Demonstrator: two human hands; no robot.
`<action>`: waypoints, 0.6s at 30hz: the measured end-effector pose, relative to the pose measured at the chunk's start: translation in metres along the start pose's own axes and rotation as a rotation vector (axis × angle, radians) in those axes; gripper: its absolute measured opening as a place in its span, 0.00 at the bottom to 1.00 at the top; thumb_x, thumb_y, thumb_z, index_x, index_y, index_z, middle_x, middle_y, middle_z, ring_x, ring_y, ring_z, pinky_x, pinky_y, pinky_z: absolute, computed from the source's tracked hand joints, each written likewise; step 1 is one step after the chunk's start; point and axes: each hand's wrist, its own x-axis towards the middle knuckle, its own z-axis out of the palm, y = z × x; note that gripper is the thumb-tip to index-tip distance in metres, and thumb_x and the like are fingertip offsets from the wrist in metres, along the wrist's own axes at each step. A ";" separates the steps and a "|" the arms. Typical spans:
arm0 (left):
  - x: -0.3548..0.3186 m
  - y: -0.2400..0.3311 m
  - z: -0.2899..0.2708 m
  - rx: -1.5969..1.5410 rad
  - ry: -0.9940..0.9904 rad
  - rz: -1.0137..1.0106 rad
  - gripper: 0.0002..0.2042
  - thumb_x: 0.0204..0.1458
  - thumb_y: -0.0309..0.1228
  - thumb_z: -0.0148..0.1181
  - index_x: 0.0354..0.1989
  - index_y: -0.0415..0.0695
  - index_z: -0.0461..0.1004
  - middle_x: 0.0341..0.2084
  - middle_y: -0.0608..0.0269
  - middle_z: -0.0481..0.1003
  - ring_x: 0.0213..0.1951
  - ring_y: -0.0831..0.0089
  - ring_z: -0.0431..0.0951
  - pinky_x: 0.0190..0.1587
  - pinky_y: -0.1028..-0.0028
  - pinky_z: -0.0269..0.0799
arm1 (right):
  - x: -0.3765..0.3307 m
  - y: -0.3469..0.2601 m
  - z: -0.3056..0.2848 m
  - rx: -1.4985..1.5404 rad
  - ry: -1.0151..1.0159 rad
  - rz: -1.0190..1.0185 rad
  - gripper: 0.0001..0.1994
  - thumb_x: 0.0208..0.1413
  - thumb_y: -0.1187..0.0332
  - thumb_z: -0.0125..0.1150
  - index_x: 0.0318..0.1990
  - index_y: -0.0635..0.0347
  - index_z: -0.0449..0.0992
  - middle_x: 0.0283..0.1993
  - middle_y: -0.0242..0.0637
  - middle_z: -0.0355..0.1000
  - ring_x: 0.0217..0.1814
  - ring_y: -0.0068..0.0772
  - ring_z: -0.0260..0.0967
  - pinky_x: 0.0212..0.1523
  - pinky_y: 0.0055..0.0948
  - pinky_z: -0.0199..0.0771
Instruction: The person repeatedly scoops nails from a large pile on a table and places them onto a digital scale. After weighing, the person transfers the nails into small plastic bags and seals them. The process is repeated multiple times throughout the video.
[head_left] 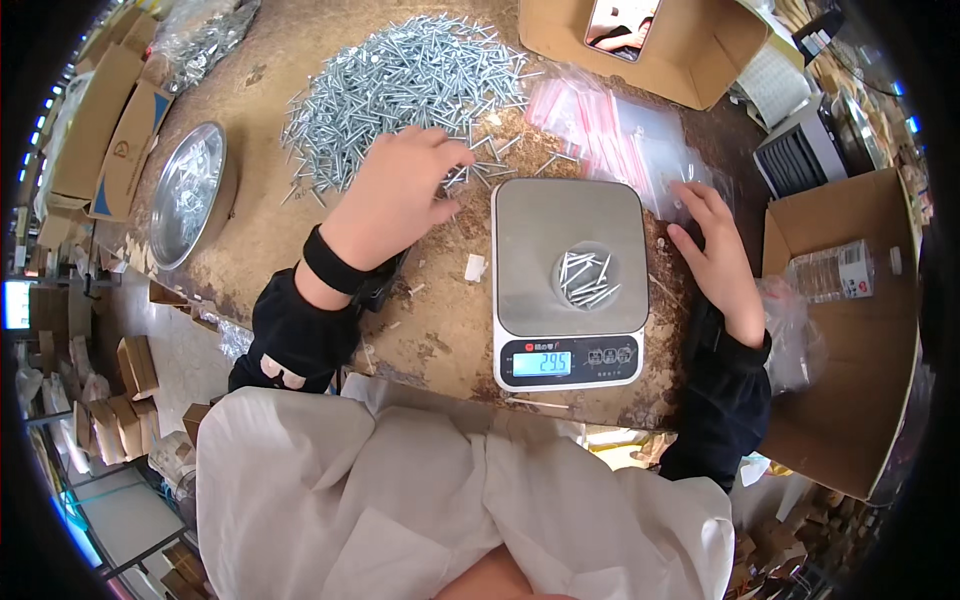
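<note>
Here the left hand (395, 195) lies spread on the screws (400, 85), its grip loose, while the right hand (715, 255), fingers flat, presses clear bags (625, 135) beside the scale (568, 285).

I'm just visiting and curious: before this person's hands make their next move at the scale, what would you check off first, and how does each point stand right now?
1. Small round clear cup sits on the grey digital kitchen scale: ok, near the platform's middle.
2. Cup holds silver screws: ok, a small bunch lies inside.
3. Scale display lit: ok, it glows blue.
4. Left hand at the big pile of silver screws: ok, fingers rest on the pile's near edge; whether it grips any, cannot tell.
5. Right hand on the clear zip bags with red strips: ok, fingertips touch one bag's edge.
6. Scale platform free of stray screws: ok, only the cup sits there.
</note>
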 end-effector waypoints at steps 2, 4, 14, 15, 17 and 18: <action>0.000 -0.001 0.004 0.057 -0.100 0.000 0.28 0.41 0.29 0.70 0.54 0.48 0.69 0.47 0.57 0.70 0.52 0.56 0.70 0.55 0.59 0.62 | 0.000 -0.001 0.000 -0.003 0.000 -0.020 0.23 0.54 0.72 0.62 0.59 0.64 0.69 0.59 0.52 0.65 0.61 0.54 0.63 0.61 0.40 0.64; 0.001 -0.003 0.007 0.072 -0.091 0.008 0.26 0.42 0.30 0.70 0.53 0.49 0.70 0.45 0.58 0.70 0.50 0.57 0.70 0.54 0.60 0.62 | -0.001 -0.002 0.000 -0.011 0.000 -0.025 0.23 0.54 0.72 0.63 0.58 0.64 0.70 0.59 0.51 0.65 0.61 0.54 0.63 0.61 0.40 0.64; 0.006 -0.013 0.017 0.049 -0.085 0.030 0.12 0.46 0.34 0.67 0.37 0.50 0.71 0.35 0.65 0.71 0.44 0.63 0.73 0.48 0.64 0.60 | -0.003 -0.009 0.001 -0.035 -0.021 -0.011 0.25 0.52 0.72 0.64 0.59 0.63 0.69 0.62 0.51 0.62 0.64 0.55 0.61 0.63 0.41 0.62; 0.006 -0.013 0.017 0.057 -0.092 0.037 0.12 0.46 0.34 0.67 0.36 0.50 0.71 0.35 0.65 0.71 0.43 0.63 0.73 0.47 0.64 0.60 | -0.003 -0.009 0.001 -0.037 -0.020 -0.014 0.25 0.52 0.72 0.65 0.59 0.63 0.69 0.62 0.51 0.62 0.64 0.55 0.60 0.63 0.41 0.62; 0.008 -0.013 0.018 0.073 -0.105 0.050 0.11 0.46 0.34 0.67 0.35 0.50 0.71 0.34 0.65 0.71 0.42 0.63 0.73 0.47 0.64 0.60 | -0.005 -0.009 0.000 -0.038 -0.021 -0.004 0.25 0.52 0.72 0.65 0.59 0.63 0.69 0.62 0.51 0.62 0.65 0.55 0.60 0.63 0.41 0.61; 0.008 -0.014 0.018 0.075 -0.092 0.052 0.11 0.46 0.34 0.67 0.34 0.50 0.71 0.34 0.65 0.71 0.41 0.63 0.73 0.47 0.64 0.60 | -0.005 -0.010 0.001 -0.034 -0.024 -0.004 0.25 0.52 0.73 0.65 0.59 0.63 0.69 0.63 0.51 0.62 0.65 0.55 0.60 0.64 0.41 0.61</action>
